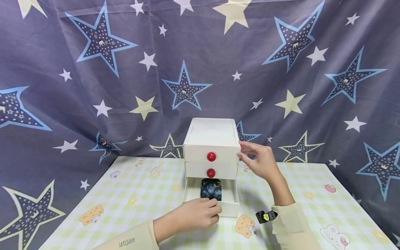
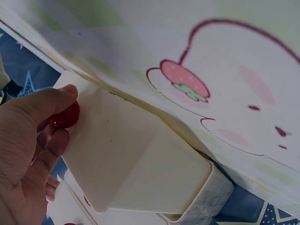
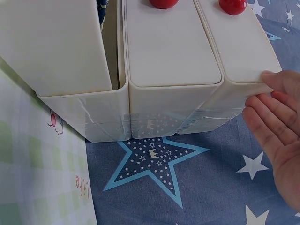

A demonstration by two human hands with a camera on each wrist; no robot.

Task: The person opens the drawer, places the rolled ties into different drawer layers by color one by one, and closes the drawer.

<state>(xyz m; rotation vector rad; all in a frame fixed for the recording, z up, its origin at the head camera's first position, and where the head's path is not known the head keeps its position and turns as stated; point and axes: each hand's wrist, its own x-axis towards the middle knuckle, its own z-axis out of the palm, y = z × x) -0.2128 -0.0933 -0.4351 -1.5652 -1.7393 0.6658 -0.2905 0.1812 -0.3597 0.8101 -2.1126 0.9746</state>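
A white three-drawer desktop unit (image 1: pixel 211 132) stands on the table, its bottom drawer (image 1: pixel 229 209) pulled out. My left hand (image 1: pixel 197 213) is at that drawer's front; the left wrist view shows its thumb and fingers pinching the red knob (image 2: pixel 65 116). My right hand (image 1: pixel 257 159) holds the unit's upper right edge. In the right wrist view its thumb lies on the top drawer's front (image 3: pixel 241 51) and its fingers (image 3: pixel 265 117) on the side. Inside the open drawer sits a dark blue patterned thing (image 1: pixel 211 189), its kind unclear. Both upper drawers are closed.
A checked tablecloth (image 1: pixel 150 194) with cartoon prints covers the table. Behind it hangs a dark star-patterned curtain (image 1: pixel 125 86). A black strap with a yellow patch (image 1: pixel 266 216) shows beside the right sleeve (image 1: pixel 290 225).
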